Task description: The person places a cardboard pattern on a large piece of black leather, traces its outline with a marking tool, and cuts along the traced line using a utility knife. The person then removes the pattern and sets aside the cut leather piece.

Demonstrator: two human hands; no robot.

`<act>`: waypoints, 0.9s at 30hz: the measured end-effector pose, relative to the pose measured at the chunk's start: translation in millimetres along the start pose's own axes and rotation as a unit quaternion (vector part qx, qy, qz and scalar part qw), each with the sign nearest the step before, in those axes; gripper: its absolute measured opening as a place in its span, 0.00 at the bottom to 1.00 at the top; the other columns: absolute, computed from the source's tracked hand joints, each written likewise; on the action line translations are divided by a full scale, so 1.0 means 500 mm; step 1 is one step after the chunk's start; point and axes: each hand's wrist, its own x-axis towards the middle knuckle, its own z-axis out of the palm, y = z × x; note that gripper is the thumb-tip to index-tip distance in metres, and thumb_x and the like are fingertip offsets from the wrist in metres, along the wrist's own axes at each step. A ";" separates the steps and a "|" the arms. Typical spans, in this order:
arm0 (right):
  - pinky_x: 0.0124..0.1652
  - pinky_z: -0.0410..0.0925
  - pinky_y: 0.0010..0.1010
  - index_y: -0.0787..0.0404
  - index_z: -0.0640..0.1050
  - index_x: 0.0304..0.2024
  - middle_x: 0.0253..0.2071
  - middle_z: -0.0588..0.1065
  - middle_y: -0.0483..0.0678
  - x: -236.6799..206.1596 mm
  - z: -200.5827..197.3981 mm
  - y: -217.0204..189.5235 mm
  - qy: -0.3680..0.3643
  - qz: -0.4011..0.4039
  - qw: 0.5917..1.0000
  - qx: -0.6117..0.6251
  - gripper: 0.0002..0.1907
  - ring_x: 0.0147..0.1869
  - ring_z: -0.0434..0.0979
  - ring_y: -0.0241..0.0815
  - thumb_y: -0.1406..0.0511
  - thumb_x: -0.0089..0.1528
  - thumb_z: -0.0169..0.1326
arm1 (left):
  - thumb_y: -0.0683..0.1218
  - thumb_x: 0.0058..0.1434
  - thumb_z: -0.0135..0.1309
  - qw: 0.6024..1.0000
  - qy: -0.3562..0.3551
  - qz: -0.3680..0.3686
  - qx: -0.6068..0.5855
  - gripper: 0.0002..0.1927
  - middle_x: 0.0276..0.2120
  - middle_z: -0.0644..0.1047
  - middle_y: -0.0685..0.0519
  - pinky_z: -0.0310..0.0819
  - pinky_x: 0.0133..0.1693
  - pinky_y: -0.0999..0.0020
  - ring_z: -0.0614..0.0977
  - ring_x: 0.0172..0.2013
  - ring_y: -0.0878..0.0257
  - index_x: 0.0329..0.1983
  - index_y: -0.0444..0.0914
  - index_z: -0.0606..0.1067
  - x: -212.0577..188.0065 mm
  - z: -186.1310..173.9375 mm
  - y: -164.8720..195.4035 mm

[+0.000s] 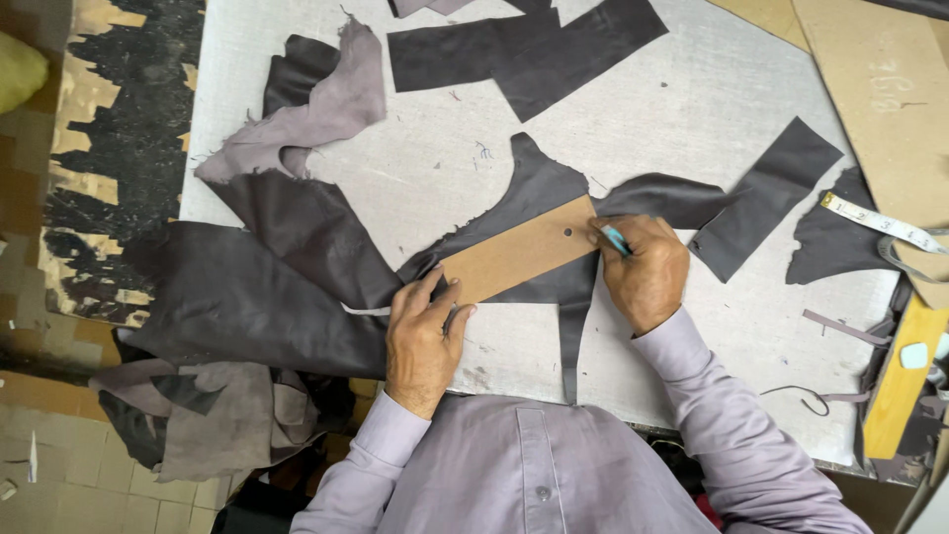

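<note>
A brown cardboard template (519, 252) lies slanted on a dark brown piece of leather (539, 188) near the front of the grey work table (682, 109). My left hand (425, 336) presses flat on the template's lower left end, fingers spread. My right hand (645, 272) sits at the template's upper right end, closed around a small light blue marking tool (617, 240) whose tip touches the edge of the template. A large dark leather hide (257, 297) spreads to the left of my left hand and hangs over the table's corner.
Cut dark leather pieces (524, 54) lie at the back and right (766, 193). A greyish scrap (316, 114) curls at the back left. A measuring tape (880, 222), big cardboard patterns (890, 89) and a yellow ruler (902, 381) sit at the right edge.
</note>
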 end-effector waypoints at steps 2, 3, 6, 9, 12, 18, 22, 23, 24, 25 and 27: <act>0.44 0.72 0.34 0.61 0.82 0.43 0.45 0.83 0.50 -0.004 -0.009 0.004 -0.016 -0.038 0.999 -0.010 0.10 0.43 0.81 0.50 0.74 0.60 0.63 | 0.43 0.56 0.67 1.000 0.012 -0.010 0.003 0.18 0.54 0.77 0.43 0.75 0.50 0.59 0.77 0.50 0.49 0.48 0.31 0.82 -0.007 0.014 -0.002; 0.44 0.72 0.35 0.62 0.81 0.48 0.46 0.82 0.51 -0.005 -0.017 0.009 -0.036 -0.031 0.999 0.000 0.15 0.43 0.81 0.52 0.74 0.58 0.63 | 0.43 0.56 0.67 1.000 0.012 -0.020 -0.004 0.18 0.53 0.77 0.44 0.76 0.49 0.60 0.78 0.48 0.50 0.49 0.31 0.82 -0.010 0.022 -0.002; 0.49 0.73 0.36 0.64 0.70 0.61 0.52 0.81 0.52 -0.001 -0.039 0.038 -0.064 -0.023 0.997 0.042 0.26 0.52 0.80 0.55 0.75 0.60 0.60 | 0.43 0.57 0.67 0.999 0.025 -0.028 -0.028 0.17 0.52 0.77 0.45 0.77 0.46 0.62 0.79 0.44 0.53 0.48 0.31 0.82 -0.012 0.047 -0.001; 0.55 0.73 0.37 0.63 0.61 0.68 0.56 0.80 0.50 0.005 -0.048 0.063 -0.099 -0.028 0.993 0.063 0.34 0.58 0.81 0.54 0.79 0.61 0.53 | 0.42 0.58 0.66 0.998 0.047 -0.027 -0.035 0.15 0.56 0.76 0.44 0.78 0.46 0.62 0.80 0.43 0.56 0.47 0.30 0.82 -0.014 0.065 0.000; 0.55 0.73 0.36 0.62 0.62 0.68 0.56 0.80 0.50 0.008 -0.046 0.069 -0.117 -0.013 0.990 0.075 0.34 0.59 0.82 0.52 0.79 0.61 0.53 | 0.42 0.58 0.66 0.996 0.038 -0.054 -0.054 0.14 0.58 0.76 0.42 0.80 0.42 0.64 0.81 0.42 0.57 0.45 0.30 0.82 -0.015 0.074 -0.002; 0.42 0.74 0.32 0.60 0.77 0.57 0.46 0.82 0.48 -0.002 -0.032 0.037 -0.059 -0.012 0.998 0.016 0.22 0.43 0.80 0.46 0.71 0.60 0.64 | 0.41 0.60 0.64 0.998 0.032 -0.034 -0.033 0.09 0.54 0.79 0.46 0.81 0.44 0.64 0.81 0.45 0.54 0.42 0.31 0.83 -0.010 0.065 0.003; 0.36 0.72 0.34 0.58 0.83 0.50 0.38 0.82 0.49 0.002 -0.025 0.023 -0.063 0.004 0.998 -0.004 0.15 0.35 0.77 0.44 0.68 0.60 0.66 | 0.38 0.61 0.61 0.998 -0.014 0.024 0.051 0.09 0.53 0.79 0.46 0.79 0.51 0.63 0.79 0.51 0.50 0.45 0.32 0.83 0.001 0.055 0.020; 0.36 0.72 0.33 0.58 0.83 0.50 0.40 0.82 0.49 0.005 -0.024 0.019 -0.065 -0.007 0.998 -0.009 0.15 0.36 0.77 0.44 0.68 0.60 0.66 | 0.37 0.60 0.59 0.997 -0.014 0.054 0.058 0.11 0.54 0.78 0.45 0.78 0.54 0.61 0.78 0.53 0.49 0.46 0.31 0.82 0.003 0.055 0.026; 0.37 0.72 0.33 0.58 0.83 0.51 0.41 0.82 0.49 0.009 -0.028 0.015 -0.068 -0.017 0.997 -0.016 0.16 0.37 0.78 0.44 0.69 0.60 0.66 | 0.37 0.59 0.58 0.994 -0.017 0.083 0.062 0.13 0.55 0.78 0.44 0.77 0.56 0.60 0.78 0.55 0.49 0.48 0.31 0.82 0.005 0.057 0.030; 0.38 0.72 0.33 0.58 0.83 0.51 0.42 0.82 0.49 0.015 -0.034 0.010 -0.071 -0.027 0.997 -0.023 0.16 0.38 0.78 0.45 0.69 0.60 0.65 | 0.36 0.58 0.57 0.991 -0.020 0.111 0.065 0.15 0.57 0.77 0.43 0.76 0.59 0.59 0.77 0.58 0.48 0.49 0.30 0.81 0.005 0.057 0.033; 0.42 0.72 0.33 0.59 0.82 0.52 0.44 0.81 0.52 0.031 -0.055 -0.002 -0.078 -0.049 0.996 0.002 0.17 0.43 0.80 0.46 0.68 0.59 0.66 | 0.36 0.56 0.56 0.989 -0.047 0.112 0.085 0.18 0.58 0.77 0.44 0.75 0.57 0.60 0.76 0.58 0.46 0.51 0.31 0.80 0.006 0.058 0.033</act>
